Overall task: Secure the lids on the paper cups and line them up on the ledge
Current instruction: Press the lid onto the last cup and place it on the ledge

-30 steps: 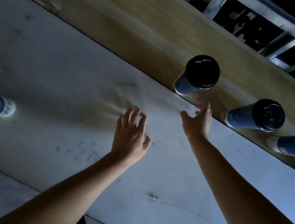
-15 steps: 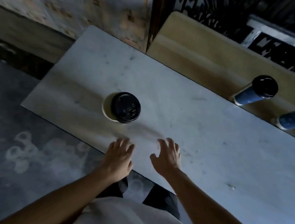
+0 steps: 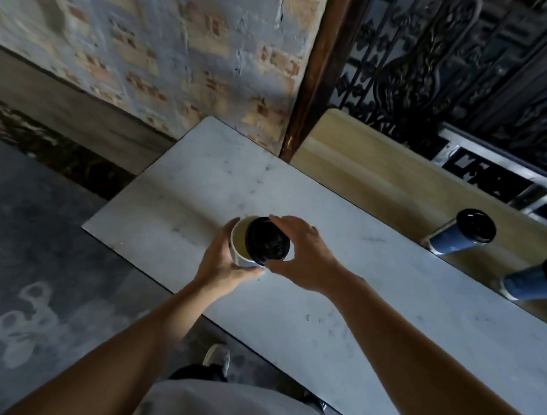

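2 lidded cups (image 3: 459, 234) (image 3: 543, 280) stand right of the hands; left hand (image 3: 219, 264) newly grips 1 cup (image 3: 239, 245), right hand (image 3: 301, 255) its lid (image 3: 268, 245).

Setting: café-type premises, window side. Evidence: marble table (image 3: 344, 301) butted along a pale wooden ledge (image 3: 363, 169); lidded blue takeaway cups (image 3: 456, 237) in a row on the ledge; bare brick wall (image 3: 179, 47) with flaking paint; ornate black iron grille (image 3: 435, 52) behind the ledge; stained concrete floor (image 3: 13, 237).
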